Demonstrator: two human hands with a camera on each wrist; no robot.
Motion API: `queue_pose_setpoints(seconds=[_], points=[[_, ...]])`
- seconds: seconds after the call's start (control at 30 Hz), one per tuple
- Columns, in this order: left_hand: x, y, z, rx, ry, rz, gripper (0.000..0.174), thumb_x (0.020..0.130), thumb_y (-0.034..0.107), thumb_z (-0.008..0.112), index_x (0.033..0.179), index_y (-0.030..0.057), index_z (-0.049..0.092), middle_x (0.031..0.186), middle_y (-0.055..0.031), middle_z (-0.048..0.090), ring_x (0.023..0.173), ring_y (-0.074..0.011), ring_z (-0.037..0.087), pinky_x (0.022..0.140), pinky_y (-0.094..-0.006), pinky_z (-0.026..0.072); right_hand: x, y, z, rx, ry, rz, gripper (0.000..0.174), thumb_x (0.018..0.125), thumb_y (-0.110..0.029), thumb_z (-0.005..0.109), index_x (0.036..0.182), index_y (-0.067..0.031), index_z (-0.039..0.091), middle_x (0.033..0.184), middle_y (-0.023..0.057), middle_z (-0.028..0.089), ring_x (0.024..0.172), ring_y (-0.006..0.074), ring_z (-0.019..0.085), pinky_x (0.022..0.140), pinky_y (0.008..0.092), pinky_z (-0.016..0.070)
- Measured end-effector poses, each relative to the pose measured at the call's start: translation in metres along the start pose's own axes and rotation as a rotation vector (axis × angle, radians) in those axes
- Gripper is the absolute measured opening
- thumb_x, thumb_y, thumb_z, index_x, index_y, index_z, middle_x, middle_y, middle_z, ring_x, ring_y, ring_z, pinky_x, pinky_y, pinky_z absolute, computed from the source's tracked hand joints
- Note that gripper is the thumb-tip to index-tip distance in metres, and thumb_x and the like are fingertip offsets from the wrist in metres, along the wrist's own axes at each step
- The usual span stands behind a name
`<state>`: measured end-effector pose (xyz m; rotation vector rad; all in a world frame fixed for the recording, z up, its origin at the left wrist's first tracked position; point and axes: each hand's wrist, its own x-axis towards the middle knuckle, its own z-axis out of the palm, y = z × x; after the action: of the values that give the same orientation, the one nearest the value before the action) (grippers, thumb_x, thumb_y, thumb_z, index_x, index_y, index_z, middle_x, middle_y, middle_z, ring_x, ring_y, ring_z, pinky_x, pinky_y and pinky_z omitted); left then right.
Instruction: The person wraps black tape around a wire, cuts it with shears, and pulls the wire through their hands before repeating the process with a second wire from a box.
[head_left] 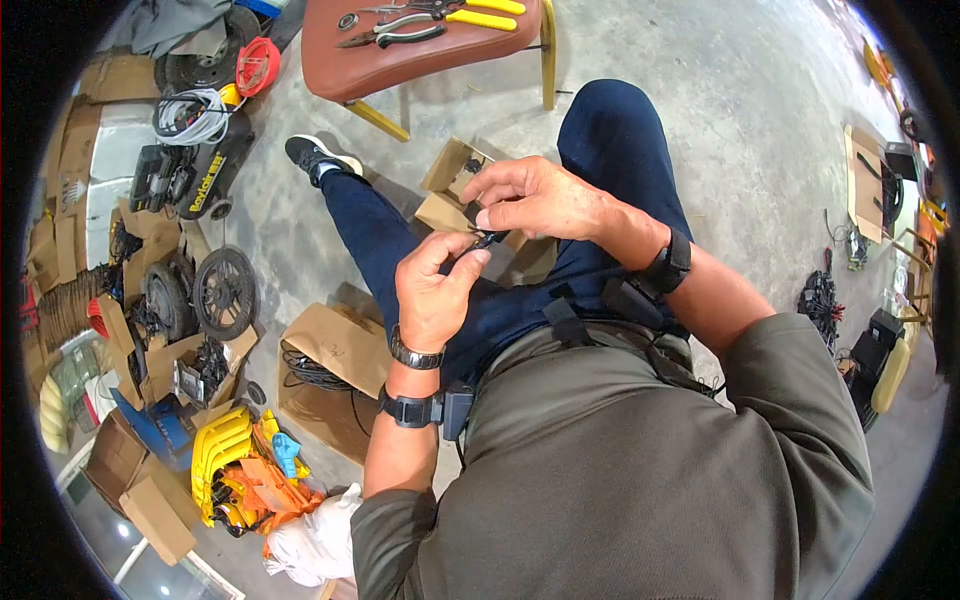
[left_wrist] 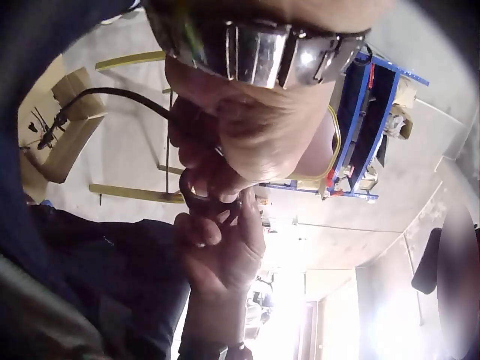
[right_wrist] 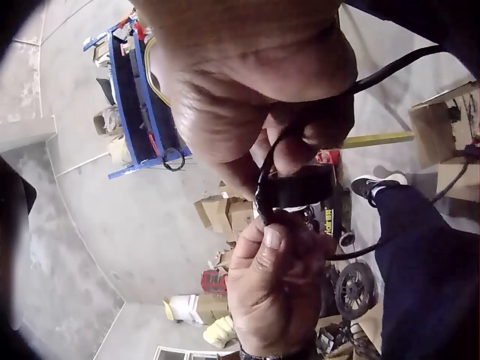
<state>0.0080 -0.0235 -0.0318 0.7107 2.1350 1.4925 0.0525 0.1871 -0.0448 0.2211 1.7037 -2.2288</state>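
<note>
Both hands meet over the lap around a black cable [right_wrist: 397, 64]. My left hand [head_left: 434, 288] pinches it between thumb and fingers, with the thumb uppermost. Opposite, my right hand [head_left: 545, 200] grips the same cable with thumb and bent fingers. In the right wrist view a short stretch of cable runs between the two hands, and a dark loop stands out beside the right fingers. Further cable trails toward an open cardboard box [head_left: 445, 212] on the floor between the legs. Fingers hide much of the held part.
A brown padded stool [head_left: 335, 62] in front bears yellow-handled cutters [head_left: 480, 20], pliers [head_left: 410, 32] and a small ring. A cardboard box [head_left: 325, 400] with coiled black cable stands by the left leg. Wheels [head_left: 224, 292], boxes and yellow-orange parts crowd the left side.
</note>
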Motion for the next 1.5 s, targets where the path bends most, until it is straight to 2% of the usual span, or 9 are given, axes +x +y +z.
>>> queue_pose_setpoints(seconds=[0.23, 0.57, 0.67, 0.83, 1.0, 1.07, 1.1, 1.23, 1.5], points=[[0.0, 0.011, 0.001, 0.023, -0.059, 0.06, 0.008, 0.082, -0.003, 0.073, 0.087, -0.0026, 0.068, 0.076, -0.0021, 0.062, 0.068, -0.0083, 0.052, 0.061, -0.0237, 0.042, 0.001, -0.006, -0.003, -0.02, -0.1, -0.07, 0.033, 0.084, -0.006, 0.073, 0.115, -0.0028, 0.066, 0.086, -0.0013, 0.066, 0.083, 0.0066, 0.058, 0.079, 0.0259, 0.0478], [0.002, 0.019, -0.001, 0.113, -0.112, 0.021, 0.006, 0.082, -0.002, 0.073, 0.081, -0.0009, 0.067, 0.07, -0.0011, 0.062, 0.064, -0.0079, 0.052, 0.059, -0.0242, 0.0422, -0.003, -0.013, 0.001, -0.077, -0.084, -0.12, 0.032, 0.083, -0.003, 0.073, 0.114, -0.0027, 0.066, 0.085, 0.0002, 0.067, 0.08, 0.0076, 0.059, 0.075, 0.0267, 0.0492], [0.003, 0.014, 0.0, 0.112, -0.115, -0.009, 0.009, 0.081, 0.002, 0.073, 0.081, -0.0041, 0.066, 0.068, -0.0083, 0.065, 0.062, -0.0122, 0.059, 0.059, -0.028, 0.047, -0.002, -0.012, 0.004, -0.063, -0.07, -0.143, 0.033, 0.083, -0.004, 0.073, 0.115, -0.0027, 0.066, 0.085, 0.0006, 0.067, 0.08, 0.0081, 0.06, 0.076, 0.0268, 0.0494], [0.001, 0.002, 0.005, 0.07, -0.059, -0.107, 0.006, 0.081, 0.0, 0.072, 0.082, -0.0039, 0.067, 0.069, -0.0073, 0.066, 0.064, -0.0094, 0.058, 0.059, -0.0274, 0.047, -0.006, -0.017, 0.011, -0.199, -0.004, -0.211, 0.038, 0.082, -0.004, 0.072, 0.12, -0.0051, 0.065, 0.088, 0.0029, 0.067, 0.083, 0.0105, 0.061, 0.079, 0.028, 0.0501], [0.003, -0.009, 0.016, -0.069, 0.149, -0.133, 0.006, 0.083, -0.005, 0.068, 0.088, -0.0027, 0.069, 0.078, -0.0028, 0.069, 0.071, -0.008, 0.059, 0.063, -0.026, 0.0481, -0.02, -0.029, 0.031, -0.389, 0.07, -0.354, 0.046, 0.081, -0.003, 0.068, 0.126, -0.0061, 0.061, 0.097, 0.0052, 0.064, 0.09, 0.0122, 0.059, 0.084, 0.0303, 0.0501], [0.009, -0.006, 0.018, -0.197, 0.215, -0.084, 0.011, 0.083, -0.007, 0.065, 0.093, -0.0023, 0.069, 0.084, -0.0014, 0.069, 0.072, -0.0099, 0.06, 0.065, -0.0251, 0.0481, -0.017, -0.017, 0.037, -0.556, 0.143, -0.658, 0.051, 0.081, 0.0, 0.066, 0.13, -0.0074, 0.058, 0.095, 0.0054, 0.062, 0.092, 0.0129, 0.059, 0.085, 0.0311, 0.0495], [0.012, -0.007, 0.014, -0.208, 0.206, -0.017, 0.017, 0.085, -0.007, 0.063, 0.1, -0.0012, 0.07, 0.089, -0.0034, 0.071, 0.069, -0.0102, 0.062, 0.06, -0.0249, 0.0489, -0.02, -0.021, 0.037, -0.463, 0.112, -0.584, 0.053, 0.081, 0.001, 0.066, 0.133, -0.0076, 0.055, 0.096, 0.0057, 0.062, 0.093, 0.0131, 0.059, 0.085, 0.0315, 0.0495], [0.014, -0.007, 0.005, -0.303, 0.18, -0.248, 0.024, 0.09, -0.006, 0.058, 0.112, -0.0024, 0.066, 0.09, -0.0064, 0.07, 0.06, -0.008, 0.058, 0.049, -0.0201, 0.0421, -0.031, -0.023, 0.033, -0.206, 0.056, -0.427, 0.061, 0.082, 0.001, 0.065, 0.14, -0.0073, 0.048, 0.1, 0.0067, 0.065, 0.093, 0.0138, 0.061, 0.086, 0.0317, 0.0496], [0.019, -0.003, 0.006, -0.497, 0.189, -0.242, 0.026, 0.089, -0.009, 0.061, 0.114, -0.005, 0.066, 0.086, -0.0074, 0.069, 0.06, -0.0081, 0.055, 0.052, -0.0207, 0.0442, -0.035, -0.002, 0.029, 0.204, 0.101, -0.289, 0.054, 0.089, -0.003, 0.066, 0.139, 0.0015, 0.045, 0.106, 0.0072, 0.065, 0.099, 0.0128, 0.061, 0.088, 0.0296, 0.0501]])
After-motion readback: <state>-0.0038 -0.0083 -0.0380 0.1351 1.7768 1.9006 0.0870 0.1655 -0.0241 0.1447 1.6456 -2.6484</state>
